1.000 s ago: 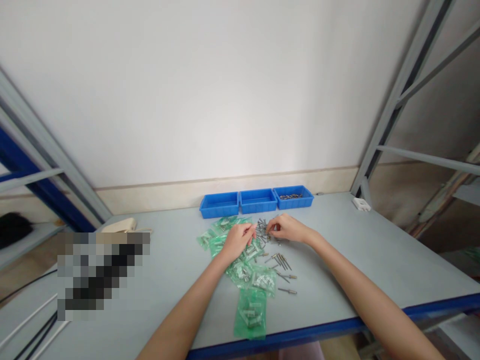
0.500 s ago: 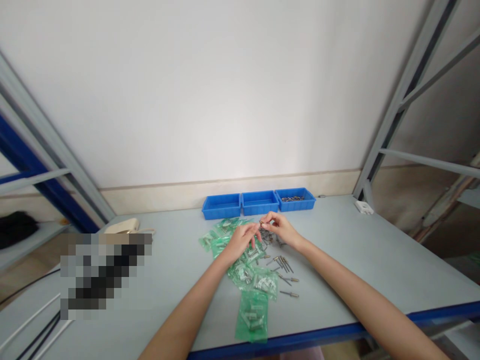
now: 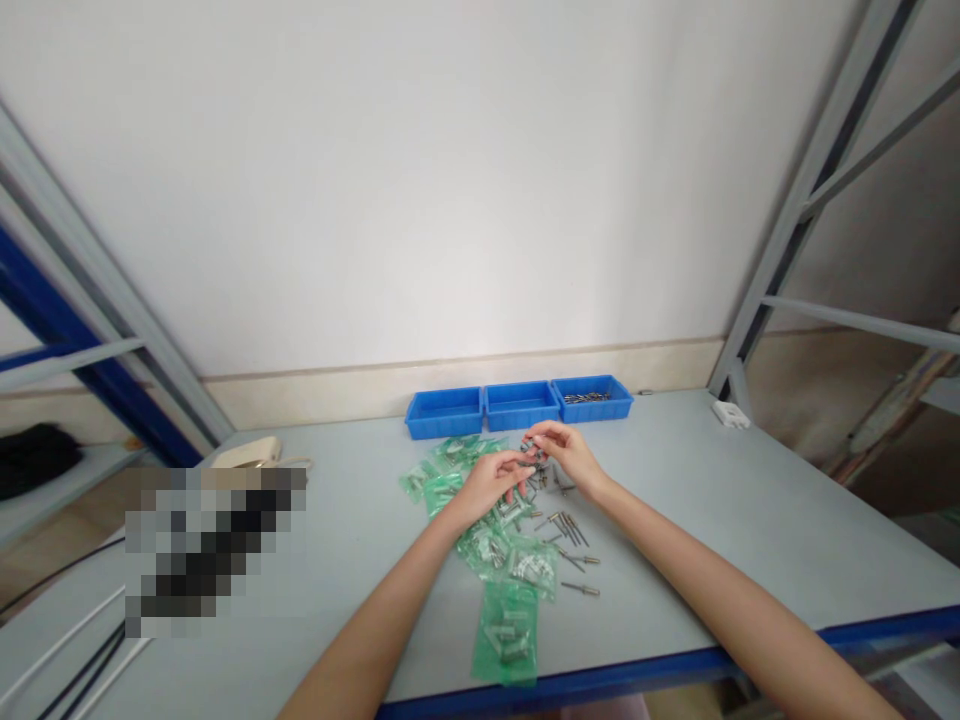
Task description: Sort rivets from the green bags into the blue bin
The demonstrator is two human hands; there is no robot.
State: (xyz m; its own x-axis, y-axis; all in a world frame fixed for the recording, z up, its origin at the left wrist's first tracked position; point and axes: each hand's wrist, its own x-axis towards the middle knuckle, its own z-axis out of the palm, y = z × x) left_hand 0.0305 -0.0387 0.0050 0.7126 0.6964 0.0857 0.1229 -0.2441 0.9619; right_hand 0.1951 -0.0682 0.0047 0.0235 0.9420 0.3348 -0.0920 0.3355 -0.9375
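Note:
Over a pile of metal blind rivets (image 3: 541,482), my two hands are close together. My left hand (image 3: 495,478) has its thumb and fingers closed around rivets whose ends poke out at the fingertips. Just beyond it, my right hand (image 3: 566,452) pinches small rivets between thumb and fingertips; how many is too small to tell. Green plastic bags (image 3: 487,548) with metal parts inside lie under and around my left hand. Several loose rivets (image 3: 574,530) rest on the table to the right of the bags, and one rivet (image 3: 581,589) lies nearer the front.
Three blue bins stand in a row at the back: a left bin (image 3: 445,428), a middle bin (image 3: 523,416) and a right bin (image 3: 611,408) containing rivets. Another green bag (image 3: 505,655) lies at the table's front edge. A white plug-like block (image 3: 730,415) sits at right.
My left hand has moved slightly right and its fingers have closed around rivets. My right hand stays nearly in place, with more metal showing at its fingertips.

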